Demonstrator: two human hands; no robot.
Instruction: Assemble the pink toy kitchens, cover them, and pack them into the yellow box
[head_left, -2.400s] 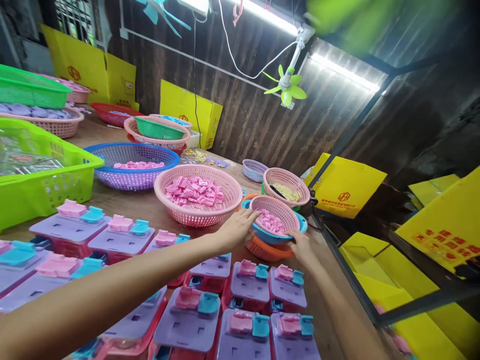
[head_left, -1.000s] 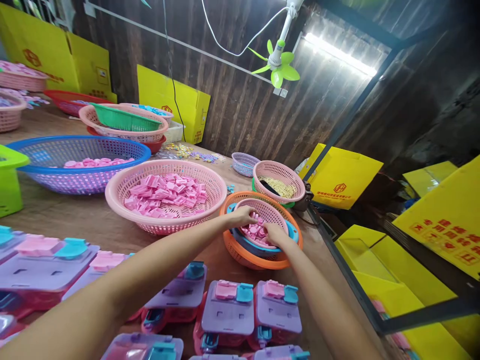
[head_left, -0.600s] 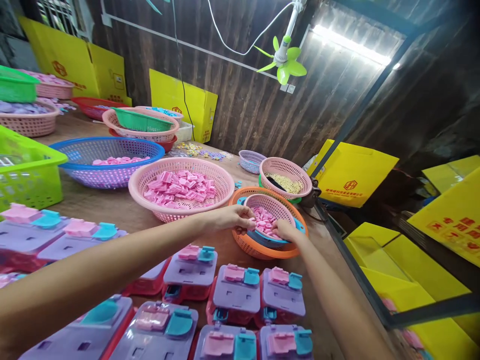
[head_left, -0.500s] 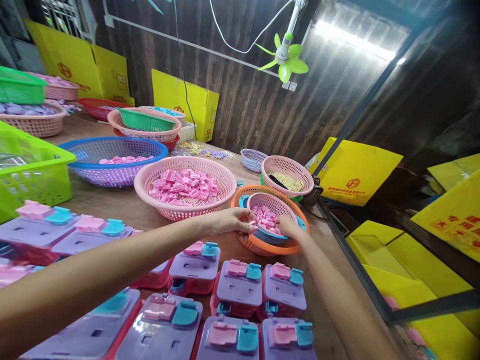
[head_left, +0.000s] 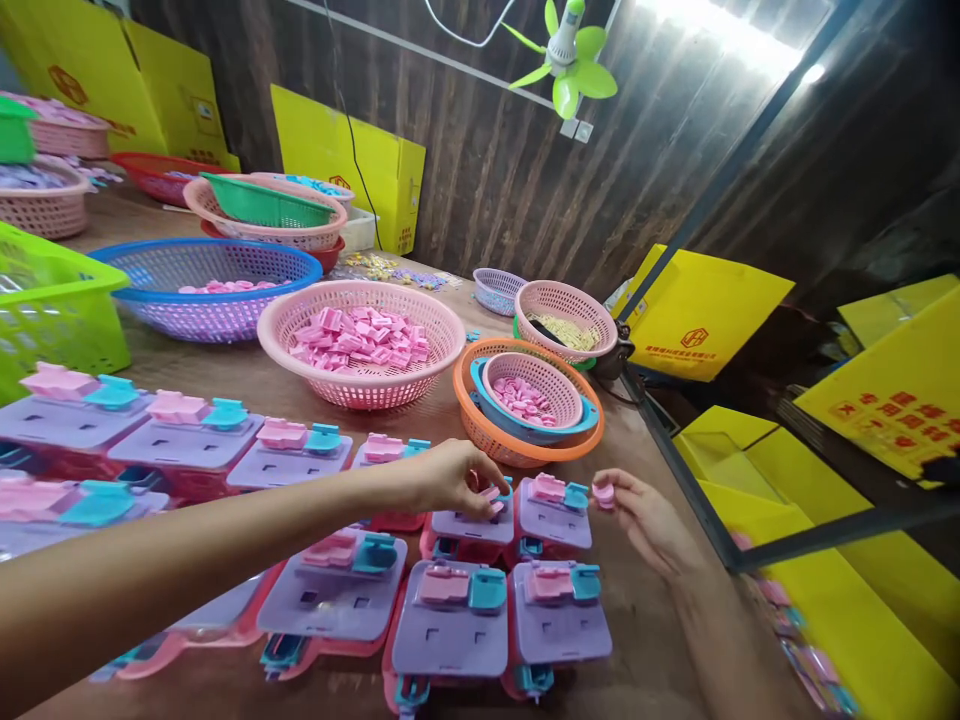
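Observation:
My left hand (head_left: 466,478) is closed on small pink plastic pieces (head_left: 493,497), over a purple-lidded box in the back row. Between the thumb and fingertips of my right hand (head_left: 651,520) is a small rounded pink plastic piece (head_left: 603,495), just right of the boxes. The boxes have purple lids (head_left: 452,628), reddish-pink bodies, and pink and turquoise parts on top. Behind my hands a small pink basket (head_left: 534,362) with loose pink pieces (head_left: 523,400) is nested in a blue one inside an orange basket (head_left: 510,452).
A large pink basket (head_left: 360,390) of pink parts and a blue-rimmed basket (head_left: 206,250) stand farther back. At the left edge is a lime-green crate (head_left: 64,340). A dark metal frame (head_left: 679,470) runs along the right, beside yellow cartons (head_left: 709,310). A green fan (head_left: 566,55) hangs above.
Both hands have left the small pink basket. My left hand moved down over a box lid; my right came out rightward and down with a pink piece. The view tilted downward.

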